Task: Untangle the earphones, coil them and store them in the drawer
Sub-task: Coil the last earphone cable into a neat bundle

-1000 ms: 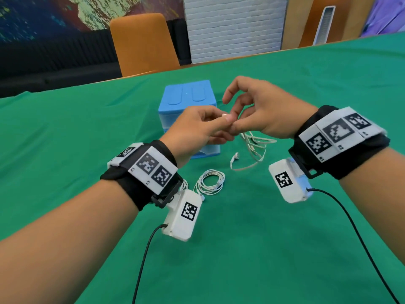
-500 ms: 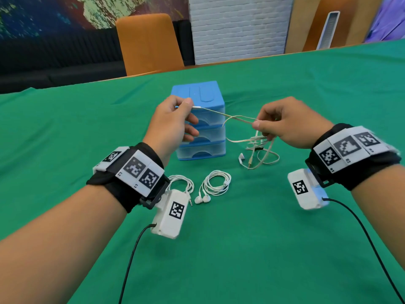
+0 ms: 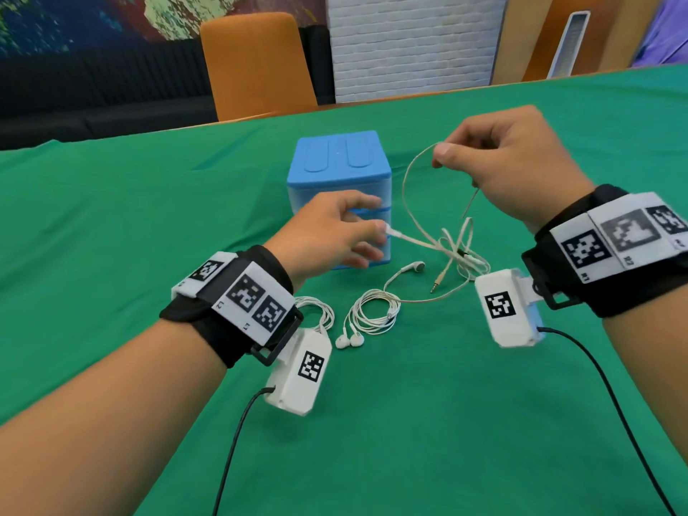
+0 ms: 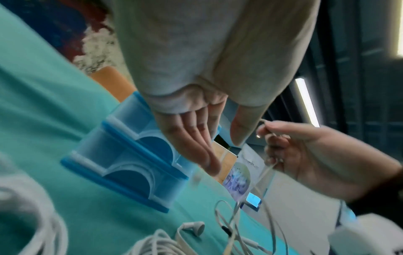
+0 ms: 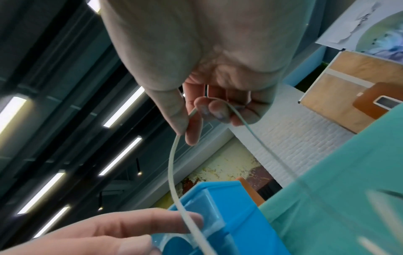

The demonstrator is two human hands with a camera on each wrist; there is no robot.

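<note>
Holding item: tangled earphones (image 3: 452, 251), knot hanging just above green table (image 3: 149, 217) beside blue drawer unit (image 3: 338, 162). Right hand (image 3: 510, 162) pinches a raised cord loop, likely to open the snarl; left hand (image 3: 335, 232) fingers straight, apparently loose, cord end at fingertips. Readable writing: none; wristbands bear square coded markers only.

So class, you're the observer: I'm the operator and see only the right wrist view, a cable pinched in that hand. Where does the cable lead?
Observer: Down from the right hand to a knot in the tangled earphones beside the drawer unit.
Operator: Left hand?
Observer: The left hand has straight fingers, one earbud end at their tips.
Operator: Any done?
Observer: One coiled set lies on the table.
</note>
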